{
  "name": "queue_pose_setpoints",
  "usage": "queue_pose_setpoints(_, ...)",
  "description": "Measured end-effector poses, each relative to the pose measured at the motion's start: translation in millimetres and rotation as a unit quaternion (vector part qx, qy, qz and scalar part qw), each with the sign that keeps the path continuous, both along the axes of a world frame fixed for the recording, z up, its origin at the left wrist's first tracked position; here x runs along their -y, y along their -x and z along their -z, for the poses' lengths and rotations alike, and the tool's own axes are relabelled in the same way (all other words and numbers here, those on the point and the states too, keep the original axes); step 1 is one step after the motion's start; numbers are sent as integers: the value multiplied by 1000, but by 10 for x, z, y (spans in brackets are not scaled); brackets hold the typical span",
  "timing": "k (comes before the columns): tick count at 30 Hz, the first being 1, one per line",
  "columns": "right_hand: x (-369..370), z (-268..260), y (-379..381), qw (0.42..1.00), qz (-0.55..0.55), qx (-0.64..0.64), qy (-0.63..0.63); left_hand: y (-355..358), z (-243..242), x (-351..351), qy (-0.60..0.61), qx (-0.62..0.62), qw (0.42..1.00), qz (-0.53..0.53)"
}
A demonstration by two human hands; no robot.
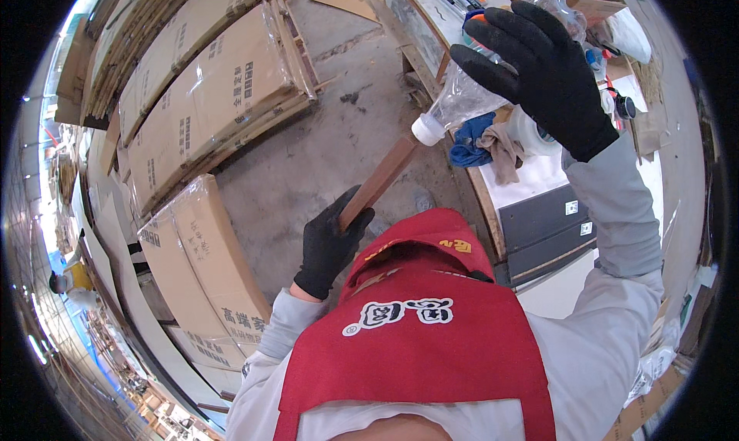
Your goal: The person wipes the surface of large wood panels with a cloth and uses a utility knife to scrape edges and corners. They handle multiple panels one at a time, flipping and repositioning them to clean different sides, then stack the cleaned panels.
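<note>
My left hand point(333, 242), in a black glove, grips the lower end of a reddish-brown wooden stick point(378, 181) that slants up and to the right. Around a large clear plastic bottle point(467, 97) is my right hand point(534, 74), also gloved in black, its back towards me and part of its grip hidden. The bottle is tilted with its white cap point(428, 129) pointing down-left, right at the stick's upper end; whether the two touch, I cannot tell. Behind the bottle lie a blue cloth point(470, 142), a beige cloth point(501, 152) and a roll of clear film or tape point(534, 134).
Plastic-wrapped cardboard packages point(213, 103) are stacked at the left, with another tall carton point(202, 262) nearer. The cluttered worktable point(514, 178) at the right holds pens, tape and dark boards point(542, 230). Concrete floor point(277, 175) lies between. A person point(75, 280) is at the far left.
</note>
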State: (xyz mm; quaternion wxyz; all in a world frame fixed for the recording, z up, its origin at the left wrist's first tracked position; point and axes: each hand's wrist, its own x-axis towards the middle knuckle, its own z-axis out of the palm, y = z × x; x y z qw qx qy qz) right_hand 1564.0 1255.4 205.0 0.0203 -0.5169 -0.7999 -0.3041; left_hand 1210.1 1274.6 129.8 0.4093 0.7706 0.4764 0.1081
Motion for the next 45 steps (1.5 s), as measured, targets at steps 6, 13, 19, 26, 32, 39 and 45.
queue_pose_setpoints(6,-76,-48,-24,998,-32,35,-44,-2,-28,5,-32,-6,999,16)
queue_pose_setpoints(13,-79,-198,76,995,-58,21,-77,41,35,10,-61,3,998,12)
queue_pose_setpoints(19,-21,106,-209,998,-1,58,-29,-2,-93,7,-45,-38,998,3)
queue_pose_setpoints(26,22,-213,-32,999,-23,21,-42,-23,-117,17,-22,-40,999,-2)
queue_pose_setpoints(32,20,-170,-26,991,-55,-25,-118,-68,-81,6,-30,-56,998,1)
queue_pose_setpoints(39,58,460,-321,999,5,-18,-45,-150,-183,-18,-63,-94,993,13)
queue_pose_setpoints(45,29,275,-167,993,-21,-105,-50,-172,-267,-62,-50,-149,987,14)
